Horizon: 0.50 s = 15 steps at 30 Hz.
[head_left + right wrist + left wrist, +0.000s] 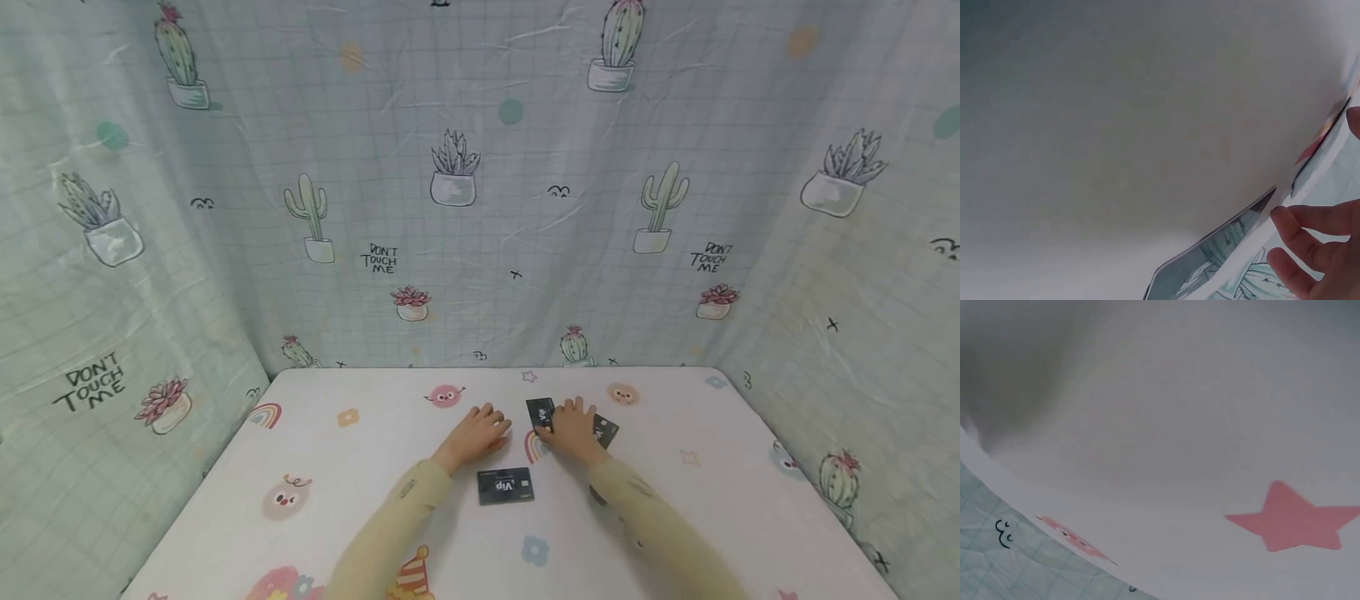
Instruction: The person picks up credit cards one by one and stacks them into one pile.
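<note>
Three dark "VIP" cards lie flat on the white tabletop in the head view. The near card (506, 486) sits between the forearms, its print upside down. A second card (540, 412) is just left of my right hand (573, 429), and a third card (606, 429) shows partly at that hand's right side. The right fingers (1304, 234) are loosely bent beside a card (1210, 256) in the right wrist view, with no card plainly gripped. My left hand (476, 433) rests on the table, fingers loosely bent, holding nothing; the left wrist view does not show it.
A small dark shape (597, 495) shows at the edge of the right sleeve, mostly hidden. The table (360, 467) bears printed cartoon figures. Cactus-patterned cloth (487, 233) hangs behind it and along both sides.
</note>
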Tool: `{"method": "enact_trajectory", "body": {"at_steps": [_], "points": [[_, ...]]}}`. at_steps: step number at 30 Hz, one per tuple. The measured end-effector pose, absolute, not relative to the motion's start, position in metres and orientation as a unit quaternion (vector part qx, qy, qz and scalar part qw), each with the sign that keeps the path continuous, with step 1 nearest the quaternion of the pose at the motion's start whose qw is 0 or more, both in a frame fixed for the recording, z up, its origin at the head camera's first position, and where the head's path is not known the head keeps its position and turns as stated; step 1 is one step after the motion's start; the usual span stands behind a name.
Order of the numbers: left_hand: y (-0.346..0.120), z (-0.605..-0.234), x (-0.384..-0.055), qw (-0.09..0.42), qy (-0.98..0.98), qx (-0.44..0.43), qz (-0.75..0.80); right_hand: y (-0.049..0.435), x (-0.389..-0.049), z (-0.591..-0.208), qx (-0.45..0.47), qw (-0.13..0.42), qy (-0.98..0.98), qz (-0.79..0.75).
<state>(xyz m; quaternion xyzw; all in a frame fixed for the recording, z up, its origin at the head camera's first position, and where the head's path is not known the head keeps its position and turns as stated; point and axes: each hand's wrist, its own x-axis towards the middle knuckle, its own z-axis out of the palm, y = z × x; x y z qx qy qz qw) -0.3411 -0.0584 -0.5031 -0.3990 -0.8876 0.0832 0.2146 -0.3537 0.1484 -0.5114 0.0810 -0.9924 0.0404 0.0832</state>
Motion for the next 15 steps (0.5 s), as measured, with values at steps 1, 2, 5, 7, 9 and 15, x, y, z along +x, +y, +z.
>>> {"method": "enact_trajectory", "body": {"at_steps": [1,2,5,7,9,15], "points": [[-0.058,-0.503,-0.341,0.214,-0.888,-0.399,0.082,0.148,-0.355,-0.512,0.081,0.083,-0.992,0.041],[-0.057,-0.503,-0.342,0.213,-0.888,-0.398,0.083,0.148,-0.356,-0.512,0.081,0.086,-0.992,0.041],[-0.055,-0.504,-0.342,0.202,-0.893,-0.395,0.078,0.148,-0.359,-0.513,0.082,0.081,-0.992,0.048],[-0.055,-0.506,-0.343,0.193,-0.896,-0.392,0.076,0.148,-0.360,-0.513,0.086,0.069,-0.993,0.050],[-0.054,-0.508,-0.343,0.187,-0.899,-0.389,0.075,0.148,-0.361,-0.512,0.095,0.056,-0.992,0.055],[-0.053,-0.514,-0.345,0.203,-0.893,-0.389,0.106,0.151,-0.361,-0.510,0.145,0.033,-0.988,0.046]]}}
